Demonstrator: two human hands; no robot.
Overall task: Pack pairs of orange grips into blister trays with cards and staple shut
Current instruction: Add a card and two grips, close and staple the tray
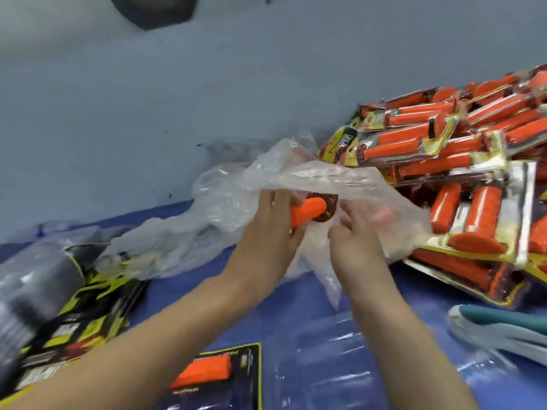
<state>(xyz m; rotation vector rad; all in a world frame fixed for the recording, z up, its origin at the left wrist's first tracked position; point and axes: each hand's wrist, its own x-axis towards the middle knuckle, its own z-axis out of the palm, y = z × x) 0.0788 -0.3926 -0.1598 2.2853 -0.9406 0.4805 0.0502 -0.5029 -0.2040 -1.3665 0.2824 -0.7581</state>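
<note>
Both forearms reach forward, converging; left hand grips orange grip; right hand pinches clear bag, fingers curled.

Matt orange grip, thin crinkled clear plastic bag, glossy clear blister trays, smooth blue table cover.

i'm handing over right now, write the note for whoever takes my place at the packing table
Left hand: grips an orange grip at the mouth of the clear plastic bag.
Right hand: at the bag, fingers veiled by plastic; hold unclear.
Done: pile of finished packs at the right.
In progress: pack at the near edge shows one grip.
Supplies: card stack on the left, clear trays in front, teal-handled tool, likely the stapler, on the right.
Left: probably seat this grip, close, staple.
</note>
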